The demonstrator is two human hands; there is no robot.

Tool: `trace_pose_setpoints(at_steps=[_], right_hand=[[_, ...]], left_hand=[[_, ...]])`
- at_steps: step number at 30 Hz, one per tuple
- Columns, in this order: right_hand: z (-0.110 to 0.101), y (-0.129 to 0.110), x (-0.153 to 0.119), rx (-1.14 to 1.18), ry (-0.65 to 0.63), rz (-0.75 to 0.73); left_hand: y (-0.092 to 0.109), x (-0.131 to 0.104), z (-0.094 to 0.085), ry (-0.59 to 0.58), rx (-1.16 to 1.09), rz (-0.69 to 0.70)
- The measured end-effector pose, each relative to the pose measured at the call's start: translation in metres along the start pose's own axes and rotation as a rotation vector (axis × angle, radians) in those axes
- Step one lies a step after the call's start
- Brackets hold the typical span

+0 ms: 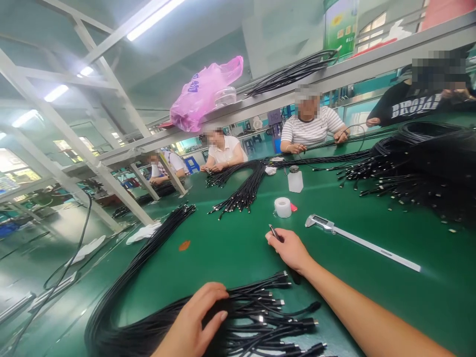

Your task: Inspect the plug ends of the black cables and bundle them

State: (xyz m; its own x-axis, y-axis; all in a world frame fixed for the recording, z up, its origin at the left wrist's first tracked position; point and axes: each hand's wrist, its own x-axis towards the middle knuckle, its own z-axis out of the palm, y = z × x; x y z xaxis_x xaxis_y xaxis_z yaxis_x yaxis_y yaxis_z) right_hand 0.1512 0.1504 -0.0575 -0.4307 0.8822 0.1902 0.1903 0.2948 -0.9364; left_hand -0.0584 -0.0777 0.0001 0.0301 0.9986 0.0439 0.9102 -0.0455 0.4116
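Observation:
Black cables (148, 327) with metal-tipped plugs lie in a curved bundle across the lower part of the green table. My left hand (201, 312) rests on this bundle close to the plugs, its fingers spread and its thumb apart. Just beyond the plug ends, my right hand (290, 248) is closed around a thin dark pen-like tool (274, 231), whose tip points up and away. To the right of that hand lies a digital caliper (364, 240), flat on the table. A roll of white tape (283, 207) stands beyond my right hand, beside a small red piece.
A white bottle (295, 181) stands behind the tape. More cable bundles (247, 191) lie at the far side and right. Several people sit across the table (223, 223). Overhead, a shelf rail (260, 101) carries a pink bag (204, 94). White cloths lie at left.

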Motion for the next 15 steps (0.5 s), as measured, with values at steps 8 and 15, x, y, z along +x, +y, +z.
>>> trace_pose_setpoints(at_steps=[8, 15], right_hand=[[0.001, 0.004, -0.008, -0.093, -0.076, -0.005], [0.001, 0.020, -0.009, -0.193, -0.120, 0.086]], left_hand=[[-0.100, -0.092, -0.024, 0.500, 0.404, -0.166], [-0.137, -0.133, -0.025, 0.580, 0.550, -0.191]])
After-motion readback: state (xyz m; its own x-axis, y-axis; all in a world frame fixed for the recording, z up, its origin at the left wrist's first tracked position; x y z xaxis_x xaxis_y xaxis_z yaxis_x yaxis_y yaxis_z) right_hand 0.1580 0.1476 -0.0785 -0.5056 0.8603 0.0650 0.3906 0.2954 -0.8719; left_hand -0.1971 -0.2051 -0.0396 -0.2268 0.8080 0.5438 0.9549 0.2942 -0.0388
